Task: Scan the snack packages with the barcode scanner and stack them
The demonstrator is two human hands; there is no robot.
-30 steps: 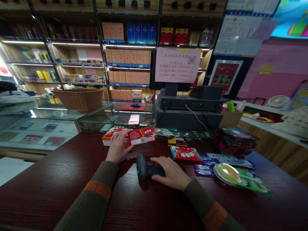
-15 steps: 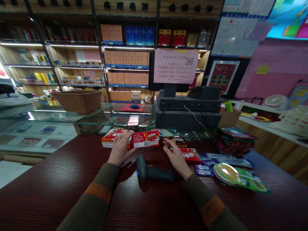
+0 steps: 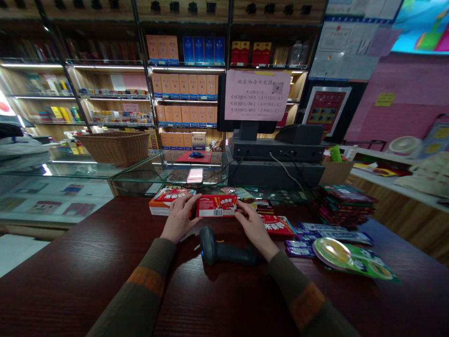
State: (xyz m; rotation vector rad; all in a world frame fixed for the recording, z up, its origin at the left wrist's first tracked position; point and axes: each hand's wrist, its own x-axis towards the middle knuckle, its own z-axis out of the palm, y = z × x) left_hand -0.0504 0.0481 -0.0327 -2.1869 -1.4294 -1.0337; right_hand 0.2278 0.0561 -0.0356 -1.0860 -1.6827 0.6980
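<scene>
A red snack box (image 3: pixel 216 206) stands on its long edge with its barcode side facing me. My left hand (image 3: pixel 180 216) is closed on its left end, thumb low and fingers over the top. At the other end, my right hand (image 3: pixel 253 223) grips it between thumb and fingers. Just left of my left hand lies a stack of red and orange snack boxes (image 3: pixel 168 199). Closer to me, a black barcode scanner (image 3: pixel 224 252) rests on its side on the dark wooden counter (image 3: pixel 210 304). Another red snack box (image 3: pixel 278 225) lies flat beyond my right wrist.
To the right are purple candy bars (image 3: pixel 326 234), a green package with a round clear lid (image 3: pixel 351 257) and a stack of dark packets (image 3: pixel 345 206). Behind stand a cash register (image 3: pixel 277 154) and a glass display case (image 3: pixel 168 164) bearing a wicker basket (image 3: pixel 114 147).
The red snack box has shifted slightly right. My right hand, apart from it before, has closed on its right end. My left hand has moved right along with the box.
</scene>
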